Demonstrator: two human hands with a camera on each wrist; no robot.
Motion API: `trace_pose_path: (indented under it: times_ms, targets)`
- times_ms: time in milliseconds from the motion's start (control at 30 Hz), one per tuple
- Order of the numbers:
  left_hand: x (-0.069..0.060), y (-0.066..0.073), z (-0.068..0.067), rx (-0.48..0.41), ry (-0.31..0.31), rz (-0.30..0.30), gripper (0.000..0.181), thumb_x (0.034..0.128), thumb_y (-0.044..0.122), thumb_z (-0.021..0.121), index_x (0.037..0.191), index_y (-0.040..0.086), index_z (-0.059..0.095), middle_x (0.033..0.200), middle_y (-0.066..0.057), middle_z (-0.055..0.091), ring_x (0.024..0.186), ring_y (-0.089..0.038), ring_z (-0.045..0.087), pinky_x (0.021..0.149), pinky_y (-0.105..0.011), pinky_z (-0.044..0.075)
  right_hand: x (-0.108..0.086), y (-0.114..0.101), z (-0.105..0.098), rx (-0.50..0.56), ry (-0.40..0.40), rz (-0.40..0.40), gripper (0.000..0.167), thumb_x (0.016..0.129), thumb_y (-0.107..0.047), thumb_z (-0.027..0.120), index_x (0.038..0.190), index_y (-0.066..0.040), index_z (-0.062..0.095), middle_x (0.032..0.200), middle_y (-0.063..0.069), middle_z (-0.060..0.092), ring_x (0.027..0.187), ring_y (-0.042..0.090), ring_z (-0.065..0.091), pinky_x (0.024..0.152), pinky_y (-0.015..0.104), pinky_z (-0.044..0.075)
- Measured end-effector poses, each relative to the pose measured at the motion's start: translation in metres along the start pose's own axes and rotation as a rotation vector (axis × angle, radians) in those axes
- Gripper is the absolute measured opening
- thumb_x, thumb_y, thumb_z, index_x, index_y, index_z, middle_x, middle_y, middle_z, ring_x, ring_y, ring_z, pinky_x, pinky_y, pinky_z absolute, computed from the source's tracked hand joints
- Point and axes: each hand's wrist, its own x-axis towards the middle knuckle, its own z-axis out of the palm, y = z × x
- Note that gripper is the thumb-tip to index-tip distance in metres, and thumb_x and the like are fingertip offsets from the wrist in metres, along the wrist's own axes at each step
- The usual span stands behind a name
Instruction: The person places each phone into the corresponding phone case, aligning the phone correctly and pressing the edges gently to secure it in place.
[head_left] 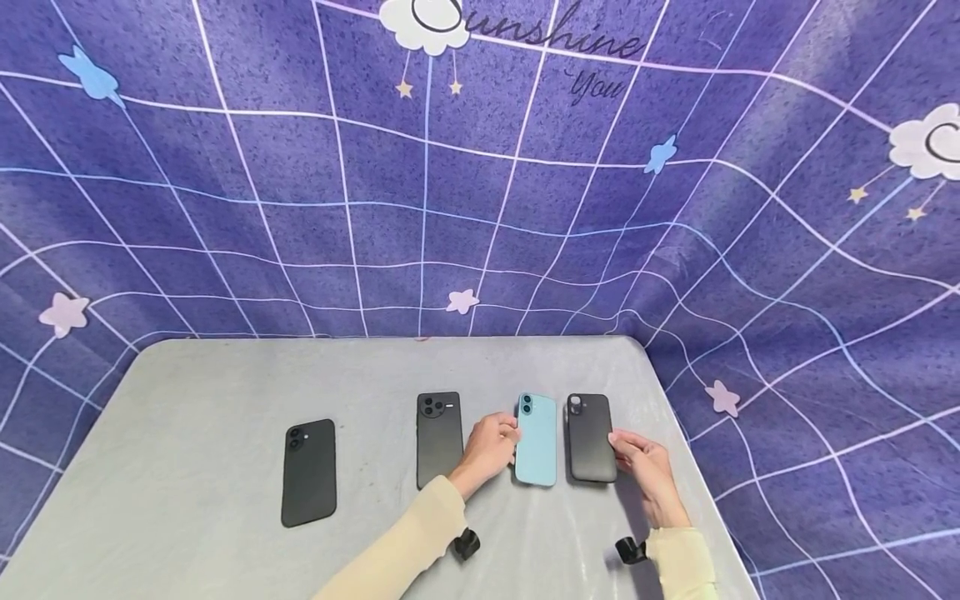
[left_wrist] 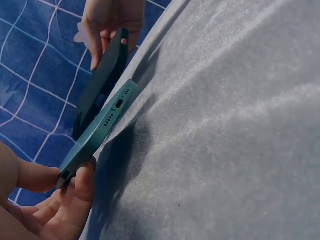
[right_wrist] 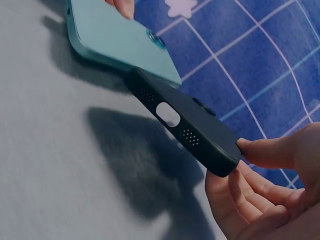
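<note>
A light teal phone is pinched along its left edge by my left hand, its camera side up. The left wrist view shows the phone's port edge, raised off the cloth, between thumb and fingers. My right hand pinches the right edge of a black phone case. Holes for the port and speakers show along the case's bottom edge in the right wrist view, and a shadow lies below it. Phone and case are side by side, with a narrow gap in the head view.
Left of my left hand lies a dark phone with a round camera module. Farther left is another black phone. The table has a pale, wrinkled cover. Purple patterned cloth hangs behind it and along its right side.
</note>
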Motion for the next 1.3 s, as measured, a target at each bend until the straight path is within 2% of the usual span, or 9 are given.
trace_pose_path:
  times_ms: [233,367,700,967,1300]
  targets:
    - [-0.002,-0.001,-0.004,-0.094,-0.009,0.010,0.023,0.1039,0.002,0.062,0.122,-0.011,0.067,0.104,-0.018,0.077,0.070,-0.019,0.069,0.063,-0.034,0.063,-0.005,-0.005,0.022,0.055,-0.039,-0.011,0.040,0.101,-0.010,0.074,0.133,0.012,0.065,0.086,-0.009,0.075,0.077,0.004,0.066,0.074,0.019,0.057]
    - [-0.003,-0.001,-0.006,-0.119,-0.005,0.015,0.020,0.1038,0.002,0.063,0.119,-0.011,0.067,0.100,-0.018,0.077,0.074,-0.022,0.069,0.064,-0.036,0.064,-0.007,-0.007,0.031,0.086,-0.054,-0.027,0.041,0.102,-0.009,0.074,0.135,0.013,0.063,0.087,-0.008,0.075,0.076,0.005,0.066,0.074,0.019,0.057]
    - [-0.004,0.000,-0.011,-0.206,0.000,-0.015,0.021,0.1031,-0.001,0.063,0.120,-0.013,0.067,0.101,-0.020,0.077,0.069,-0.015,0.066,0.064,-0.036,0.065,-0.012,-0.011,0.050,0.127,-0.088,-0.063,0.032,0.100,-0.003,0.072,0.127,0.015,0.066,0.082,-0.007,0.073,0.072,0.005,0.063,0.070,0.020,0.056]
    - [-0.004,0.001,-0.012,-0.236,-0.011,-0.012,0.025,0.1028,-0.001,0.064,0.123,-0.016,0.064,0.106,-0.025,0.076,0.074,-0.018,0.066,0.066,-0.042,0.066,-0.014,-0.010,0.065,0.130,-0.129,-0.048,0.035,0.100,-0.006,0.074,0.127,0.015,0.066,0.086,-0.004,0.075,0.074,0.008,0.066,0.073,0.023,0.058]
    - [-0.004,0.002,-0.013,-0.253,-0.019,-0.028,0.025,0.1030,-0.002,0.062,0.124,-0.016,0.063,0.108,-0.024,0.075,0.073,-0.016,0.066,0.066,-0.038,0.066,-0.015,-0.009,0.073,0.141,-0.128,-0.061,0.036,0.100,-0.004,0.072,0.129,0.017,0.064,0.089,-0.003,0.076,0.076,0.008,0.068,0.075,0.024,0.059]
